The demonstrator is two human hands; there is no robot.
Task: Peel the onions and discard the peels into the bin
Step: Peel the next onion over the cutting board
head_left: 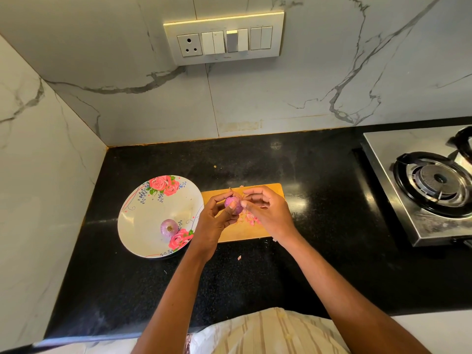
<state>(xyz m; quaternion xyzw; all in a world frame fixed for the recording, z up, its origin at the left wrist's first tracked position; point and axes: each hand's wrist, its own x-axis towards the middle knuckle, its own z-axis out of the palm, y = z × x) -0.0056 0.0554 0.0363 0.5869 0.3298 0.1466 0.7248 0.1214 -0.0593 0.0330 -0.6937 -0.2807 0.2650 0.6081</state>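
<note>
1. My left hand cradles a small purple onion above the wooden chopping board, fingers curled round it and my thumb pressed on its near face.
2. My right hand has its fingertips bunched at the onion's right side, pinching what I take to be a strip of skin; the skin itself is too thin to make out.
3. The onion looks light, firm and smooth, likely slippery once bared, so I judge a cupped grip round its middle best, leaving the ends free.
4. The dry peel should be papery and tear easily, best caught at the tip and drawn down.
5. A thin wisp at the top suggests the onion's axis runs roughly up and away from me; I cannot be sure.
6. A second onion lies in the floral plate on the black bench, root end facing up. Pink scraps lie on the board. No bin is in view.
</note>
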